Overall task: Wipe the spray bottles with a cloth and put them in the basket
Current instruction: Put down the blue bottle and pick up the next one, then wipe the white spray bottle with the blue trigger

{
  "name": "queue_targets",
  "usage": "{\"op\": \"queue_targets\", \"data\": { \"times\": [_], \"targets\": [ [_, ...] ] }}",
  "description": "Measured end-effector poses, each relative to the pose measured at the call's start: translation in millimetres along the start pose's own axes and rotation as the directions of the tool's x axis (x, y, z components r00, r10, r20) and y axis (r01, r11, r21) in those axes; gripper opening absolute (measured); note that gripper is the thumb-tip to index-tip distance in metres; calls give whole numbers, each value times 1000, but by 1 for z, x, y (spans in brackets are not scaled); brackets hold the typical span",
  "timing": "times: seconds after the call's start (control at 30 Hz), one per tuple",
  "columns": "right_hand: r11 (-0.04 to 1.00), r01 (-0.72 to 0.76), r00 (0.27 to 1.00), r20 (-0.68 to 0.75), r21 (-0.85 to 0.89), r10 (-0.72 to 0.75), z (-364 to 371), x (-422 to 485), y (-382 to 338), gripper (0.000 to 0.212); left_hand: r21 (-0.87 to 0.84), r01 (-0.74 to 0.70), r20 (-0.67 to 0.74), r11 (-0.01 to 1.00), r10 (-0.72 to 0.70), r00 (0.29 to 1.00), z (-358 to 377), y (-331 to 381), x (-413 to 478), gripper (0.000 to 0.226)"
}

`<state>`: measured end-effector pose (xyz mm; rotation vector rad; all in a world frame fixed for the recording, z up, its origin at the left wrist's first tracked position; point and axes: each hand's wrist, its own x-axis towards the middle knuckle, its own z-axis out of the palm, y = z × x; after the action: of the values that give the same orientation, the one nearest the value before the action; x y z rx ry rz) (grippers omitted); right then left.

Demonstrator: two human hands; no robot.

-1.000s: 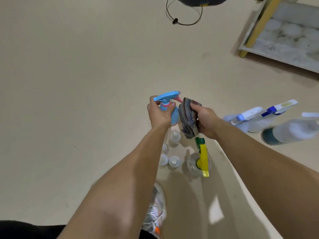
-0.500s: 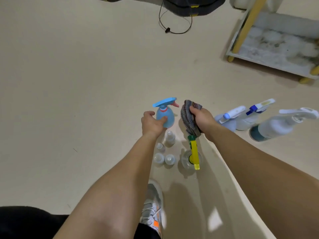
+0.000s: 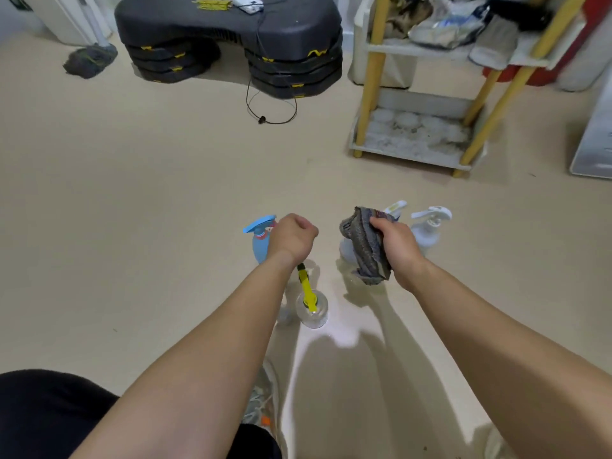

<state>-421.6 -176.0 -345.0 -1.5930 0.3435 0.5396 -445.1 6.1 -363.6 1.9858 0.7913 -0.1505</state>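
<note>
Standing upright on the floor nearest the feet, clear bottle with yellow trigger [image 3: 310,303], nozzle pointing away toward left hand [image 3: 291,238]: fisted, apparently empty, closer than the right. Just left of that fist, blue spray bottle [image 3: 260,241], upright. Right hand [image 3: 395,248] clenched on bunched grey cloth [image 3: 364,248]; beyond, white spray bottles [image 3: 429,226]. No basket visible.

Right hand [image 3: 399,248] clutches the grey cloth [image 3: 364,248]; left hand [image 3: 291,238] fisted beside the blue spray bottle [image 3: 260,241].
</note>
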Motion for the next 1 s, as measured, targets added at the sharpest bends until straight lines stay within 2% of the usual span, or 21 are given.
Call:
{"op": "queue_targets", "data": {
  "times": [0.07,0.13,0.27,0.4,0.5,0.63,0.83,1.0],
  "targets": [
    [999,-41,997,-58,19,42,-25,-2,13,24,49,-45,26,998,43,999,19,13,-4,18],
    [995,-87,991,-95,53,92,-43,-3,25,23,20,-33,25,999,33,999,42,23,-9,35],
    [983,-159,974,-145,94,171,-64,5,51,26,-180,143,70,973,-133,989,94,18,-12,45],
    [965,-225,954,-170,131,246,-70,21,71,24,-183,328,77,927,-319,945,132,-11,-1,56],
    [960,-245,952,-154,132,264,-67,39,85,25,-230,371,50,899,-370,928,151,-26,17,70],
    [949,-274,948,-121,154,293,-64,62,102,24,-319,241,-12,916,-258,966,168,-39,45,78],
    [925,-286,947,-76,250,313,-64,90,124,24,-465,98,43,880,-88,995,184,-50,77,52],
    [907,-307,939,-62,289,338,-64,98,126,22,-528,74,4,846,-84,996,186,-51,85,44]
  ]
}}
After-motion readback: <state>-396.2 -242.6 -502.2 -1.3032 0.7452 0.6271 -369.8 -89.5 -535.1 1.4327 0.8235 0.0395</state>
